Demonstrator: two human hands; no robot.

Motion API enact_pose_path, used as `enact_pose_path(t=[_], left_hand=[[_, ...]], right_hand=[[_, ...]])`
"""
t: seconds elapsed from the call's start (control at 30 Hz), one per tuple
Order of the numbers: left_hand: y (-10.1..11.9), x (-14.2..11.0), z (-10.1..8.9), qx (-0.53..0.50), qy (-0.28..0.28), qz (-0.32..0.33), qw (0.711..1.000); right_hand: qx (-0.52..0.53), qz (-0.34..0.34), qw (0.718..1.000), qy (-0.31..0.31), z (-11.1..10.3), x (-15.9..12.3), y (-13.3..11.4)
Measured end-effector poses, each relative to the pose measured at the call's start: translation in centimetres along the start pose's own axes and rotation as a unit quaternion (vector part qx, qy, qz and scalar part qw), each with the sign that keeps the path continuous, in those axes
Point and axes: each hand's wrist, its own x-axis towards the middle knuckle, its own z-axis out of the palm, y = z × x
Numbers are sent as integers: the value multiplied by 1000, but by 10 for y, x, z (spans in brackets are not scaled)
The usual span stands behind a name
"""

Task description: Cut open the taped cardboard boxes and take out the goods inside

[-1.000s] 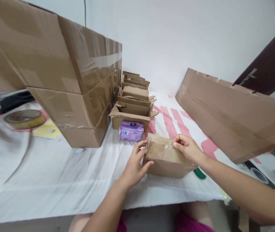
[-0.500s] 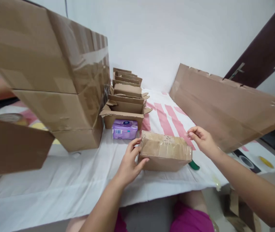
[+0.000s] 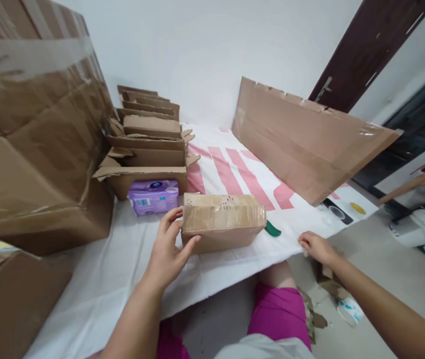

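Observation:
A small taped cardboard box (image 3: 223, 219) lies on the white cloth in front of me. My left hand (image 3: 169, 244) holds its left end, thumb along the front face and fingers behind the corner. Over the table's front edge, apart from the box, my right hand (image 3: 315, 248) is closed in a pinch; what sits between its fingertips is too small to make out. A green handle (image 3: 273, 229) pokes out at the box's right end. Behind the box to the left is a purple soft pack, apparently wipes (image 3: 154, 197), against a row of open cardboard boxes (image 3: 145, 175).
Large taped cartons (image 3: 48, 164) are stacked at left. A big cardboard panel (image 3: 302, 134) stands on the right of the table. Tape rolls (image 3: 336, 212) lie at the right corner. On the floor are cardboard scraps (image 3: 328, 279) and a white patterned tub (image 3: 350, 310).
My right hand has moved from above the box's right side down and outward to the table edge. My left hand stays on the box. The view has turned right.

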Motion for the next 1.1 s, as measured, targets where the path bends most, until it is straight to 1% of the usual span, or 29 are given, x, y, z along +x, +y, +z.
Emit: enact_pose_path(t=[0.07, 0.13, 0.27, 0.4, 0.5, 0.6, 0.73, 0.8, 0.87, 0.93, 1.0, 1.1], left_hand=[[0, -1, 0, 3, -3, 0, 1000], [0, -2, 0, 2, -9, -3, 1000], [1, -3, 1, -2, -15, -13, 1000], [4, -3, 2, -23, -18, -23, 999], [7, -3, 3, -51, -2, -43, 998], [10, -3, 2, -91, 25, -51, 994], [12, -4, 0, -133, 51, -59, 988], [13, -5, -1, -155, 59, -68, 984], [14, -6, -2, -173, 57, -75, 980], [14, -6, -2, -174, 43, -85, 980], [15, -5, -2, -165, 32, -97, 981], [17, -3, -4, -170, 22, -102, 980]], right_hand=[[-6, 9, 1000, -18, 8, -4, 2], [-9, 15, 999, -34, 11, -3, 4], [-2, 11, 997, -74, 6, -1, 11], [2, -8, 995, -98, 3, -4, 15], [9, -25, 994, -109, 2, -7, 15], [19, -24, 994, -107, 2, -8, 15], [29, -29, 993, -113, 3, -3, 16], [15, -35, 992, -120, 1, 3, 16], [-23, -42, 991, -124, -2, 11, 13], [-68, -46, 990, -117, -8, 19, 8], [-93, -57, 990, -91, -14, 27, 0], [-78, -101, 991, -30, -25, 36, -20]])
